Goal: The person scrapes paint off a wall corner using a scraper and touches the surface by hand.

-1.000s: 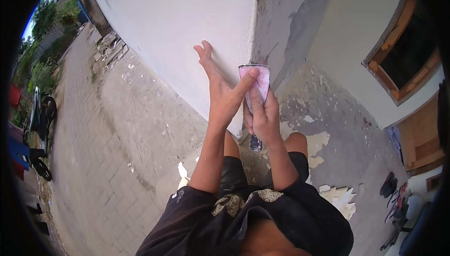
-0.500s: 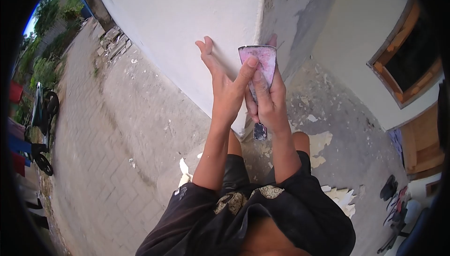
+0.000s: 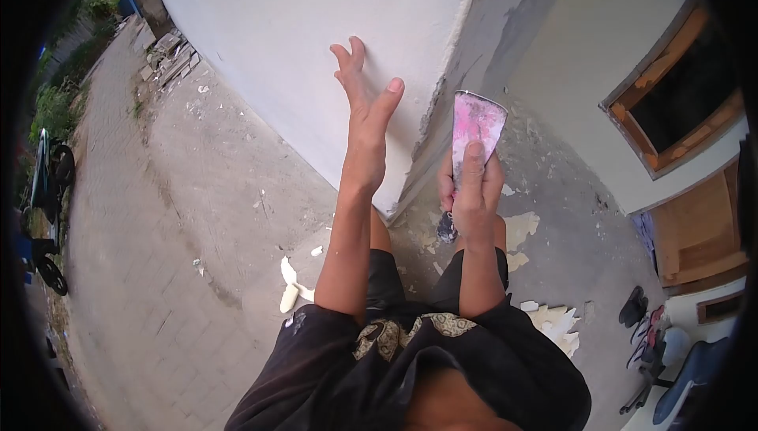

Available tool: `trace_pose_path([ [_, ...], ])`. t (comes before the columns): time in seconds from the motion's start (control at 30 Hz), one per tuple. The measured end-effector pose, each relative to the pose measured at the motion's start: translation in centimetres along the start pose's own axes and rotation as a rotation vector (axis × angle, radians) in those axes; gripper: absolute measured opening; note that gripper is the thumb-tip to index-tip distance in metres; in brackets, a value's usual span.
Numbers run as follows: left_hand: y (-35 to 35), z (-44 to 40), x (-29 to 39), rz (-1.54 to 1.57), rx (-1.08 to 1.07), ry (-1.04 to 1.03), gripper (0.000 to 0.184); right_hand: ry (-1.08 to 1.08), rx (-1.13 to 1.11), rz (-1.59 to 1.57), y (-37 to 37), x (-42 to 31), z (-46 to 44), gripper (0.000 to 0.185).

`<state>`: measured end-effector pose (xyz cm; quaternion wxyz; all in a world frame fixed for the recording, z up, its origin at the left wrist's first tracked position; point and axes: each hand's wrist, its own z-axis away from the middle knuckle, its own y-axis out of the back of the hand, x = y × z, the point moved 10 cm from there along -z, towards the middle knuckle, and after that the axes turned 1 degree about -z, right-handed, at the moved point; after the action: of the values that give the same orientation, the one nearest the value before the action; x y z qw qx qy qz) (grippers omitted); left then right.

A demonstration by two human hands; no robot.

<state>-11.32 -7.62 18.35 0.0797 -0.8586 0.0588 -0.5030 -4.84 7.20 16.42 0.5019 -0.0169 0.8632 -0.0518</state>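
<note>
White wall (image 3: 260, 28) backs the left hand (image 3: 368, 123), its fingers spread loose; whether they touch the plaster I cannot tell. Right of the chipped corner (image 3: 432, 119), the right hand (image 3: 476, 194) grasps a pink-smeared scraper (image 3: 479, 121), blade upward. Farther out lie grey concrete (image 3: 237, 186), pale flakes (image 3: 555, 325), block paving (image 3: 118, 257) and a wood-framed window (image 3: 629, 107).

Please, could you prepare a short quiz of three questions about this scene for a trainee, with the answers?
1. Which hand holds the scraper?
2. True or false: the left hand is open, with nothing visible in it.
3. Where do the pale flakes lie? A) on a table B) on the ground C) in a bucket

Key: 1. The right hand. 2. True. 3. B.
</note>
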Motion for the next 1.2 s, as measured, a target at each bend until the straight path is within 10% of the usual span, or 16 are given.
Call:
trace_pose_path([
  [1.2,-0.1,-0.9,0.9,-0.141,0.072,0.01,0.135,0.013,0.125,0.097,-3.4,-1.4,-2.1,0.032],
])
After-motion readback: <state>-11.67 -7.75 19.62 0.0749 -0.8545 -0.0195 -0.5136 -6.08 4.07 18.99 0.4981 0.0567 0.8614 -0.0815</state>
